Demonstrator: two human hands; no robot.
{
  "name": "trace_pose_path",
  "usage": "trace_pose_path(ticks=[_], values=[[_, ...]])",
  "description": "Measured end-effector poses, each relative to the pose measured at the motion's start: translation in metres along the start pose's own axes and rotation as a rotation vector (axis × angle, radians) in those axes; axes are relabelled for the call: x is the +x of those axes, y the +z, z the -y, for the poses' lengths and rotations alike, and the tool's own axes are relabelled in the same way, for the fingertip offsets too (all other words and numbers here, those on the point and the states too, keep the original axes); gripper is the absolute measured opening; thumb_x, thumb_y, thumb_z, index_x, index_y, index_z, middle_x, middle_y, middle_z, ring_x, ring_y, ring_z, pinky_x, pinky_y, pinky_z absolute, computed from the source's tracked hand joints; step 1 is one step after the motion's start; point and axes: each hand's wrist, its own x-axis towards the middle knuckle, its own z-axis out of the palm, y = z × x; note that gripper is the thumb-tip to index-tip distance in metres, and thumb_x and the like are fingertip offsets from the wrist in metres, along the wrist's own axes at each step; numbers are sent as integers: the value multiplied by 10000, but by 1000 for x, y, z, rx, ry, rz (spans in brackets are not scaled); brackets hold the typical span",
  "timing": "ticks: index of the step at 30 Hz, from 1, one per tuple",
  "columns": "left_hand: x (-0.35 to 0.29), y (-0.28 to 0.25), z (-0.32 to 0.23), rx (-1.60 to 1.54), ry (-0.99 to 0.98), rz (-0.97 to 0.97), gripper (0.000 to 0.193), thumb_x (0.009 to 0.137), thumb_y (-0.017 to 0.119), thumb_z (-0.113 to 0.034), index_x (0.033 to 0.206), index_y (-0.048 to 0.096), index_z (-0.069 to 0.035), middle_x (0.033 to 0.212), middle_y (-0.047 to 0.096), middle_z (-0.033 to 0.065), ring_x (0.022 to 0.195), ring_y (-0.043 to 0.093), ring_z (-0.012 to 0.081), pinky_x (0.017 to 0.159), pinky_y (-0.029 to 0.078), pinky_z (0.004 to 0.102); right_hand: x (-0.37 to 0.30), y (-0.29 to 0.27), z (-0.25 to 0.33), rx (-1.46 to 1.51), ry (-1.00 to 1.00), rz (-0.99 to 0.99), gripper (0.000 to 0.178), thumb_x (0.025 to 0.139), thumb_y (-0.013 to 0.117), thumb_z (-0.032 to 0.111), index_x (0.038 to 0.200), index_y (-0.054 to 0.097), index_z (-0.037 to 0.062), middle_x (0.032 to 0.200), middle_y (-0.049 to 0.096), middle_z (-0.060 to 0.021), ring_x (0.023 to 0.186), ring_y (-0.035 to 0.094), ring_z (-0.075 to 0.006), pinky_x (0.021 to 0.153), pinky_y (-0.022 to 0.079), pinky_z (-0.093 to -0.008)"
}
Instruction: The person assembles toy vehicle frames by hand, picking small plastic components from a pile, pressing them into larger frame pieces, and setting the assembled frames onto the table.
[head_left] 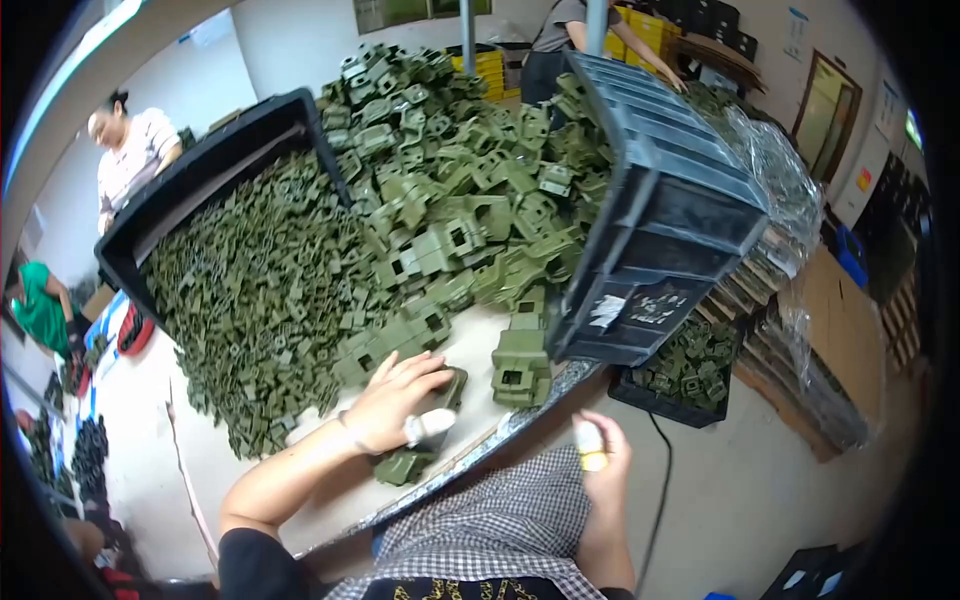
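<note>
I cannot read with certainty any word here: on the end of the dark crate (700,215) near me there are a torn white label (606,310) and a darker, worn marking (660,307). On the wall (755,15) behind hangs a small white-and-blue sign (796,27), and farther right I see a red-and-yellow sticker (865,180). My black shirt (545,590) carries patterned yellowish lettering (450,591), cut off at the lower edge.

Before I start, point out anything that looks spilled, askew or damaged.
Two crates look tipped over, not upright: the black crate at left and the ribbed dark crate at right, with small green parts and larger green parts heaped loose across the table, perhaps deliberately. The front edge strip also looks rough and worn.
</note>
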Motion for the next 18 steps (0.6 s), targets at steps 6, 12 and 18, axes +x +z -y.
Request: trace_pose_path(ticks=[6,12,18], values=[[-125,8,35,-159,8,-66,793,685,677,-448,1309,350,-83,1387,276,199,1293,235,382,1050,183,502,9,98,35,-564,-424,69,525,653,700,144,1136,520,45,1250,407,-155,1121,371,-346,945,332,-409],[-138,53,37,-92,-33,-124,879,673,670,-516,1322,300,-52,1387,225,230,1243,301,408,1006,303,443,24,154,21,-532,-549,-51,405,681,664,105,1069,555,68,1166,488,-104,1041,420,-327,913,348,-396],[-133,60,57,-58,-88,-315,859,683,687,-485,1319,276,-82,1360,258,224,1160,400,418,957,371,414,29,174,5,-543,-703,-185,381,684,604,63,1062,566,87,1122,518,-95,1006,458,-308,897,343,-394]])
